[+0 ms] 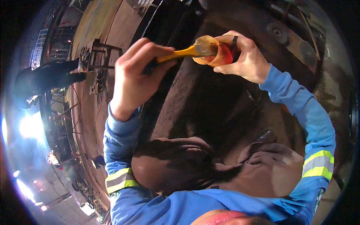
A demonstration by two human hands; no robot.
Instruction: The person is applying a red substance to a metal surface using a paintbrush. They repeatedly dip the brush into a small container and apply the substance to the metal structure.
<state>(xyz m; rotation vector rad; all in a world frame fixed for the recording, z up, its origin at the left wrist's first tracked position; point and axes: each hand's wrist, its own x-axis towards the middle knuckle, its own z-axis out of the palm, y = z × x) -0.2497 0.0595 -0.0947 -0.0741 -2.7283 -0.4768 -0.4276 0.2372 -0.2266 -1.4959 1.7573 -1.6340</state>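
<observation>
My left hand [135,75] is closed round the handle of a yellow brush [180,53], held level in front of me. The brush's far end reaches into the mouth of an orange-red cup-like piece [224,55] with a pale amber, see-through rim. My right hand [250,62] grips this piece from the right, fingers over its top and thumb beneath it. The cup's mouth is turned toward my left hand. The bristle end is partly hidden inside it, and whether it touches the inner wall I cannot tell.
Below my hands are my brown-trousered legs [172,161]. A long dark beam [165,41] runs beside my left hand. Farther left stand a dark metal frame [107,56] with cables and a person in dark clothes [45,82], near a glaring light [32,125]. A round metal disc [277,32] lies far right.
</observation>
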